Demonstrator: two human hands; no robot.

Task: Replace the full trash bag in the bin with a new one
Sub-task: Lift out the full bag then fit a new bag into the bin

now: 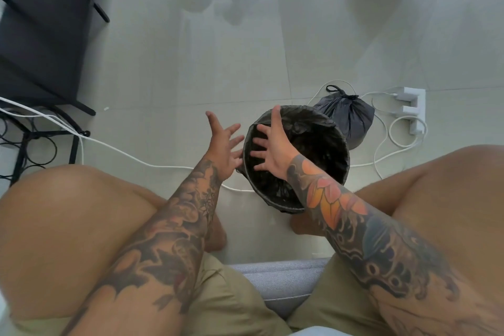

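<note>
Trash bin [331,161] is standing on the pale tiled floor [163,76] between the seated person's knees, and a black liner [313,131] is sitting inside it with its edge folded over the rim. Both hands are hovering with fingers spread wide and holding nothing. The right hand [270,147] is reaching over the bin's mouth, its fingers pointing left across the opening and its thumb pointing away toward the far rim. The left hand [225,143] is hanging just left of the bin, beside the right hand's fingertips, apart from the rim as far as I can tell. Beyond the right hand, just past the bin, a tied full trash bag [347,114] is sitting on the floor. White cables [387,144] are looping around it toward a power strip [413,106] farther right.
</note>
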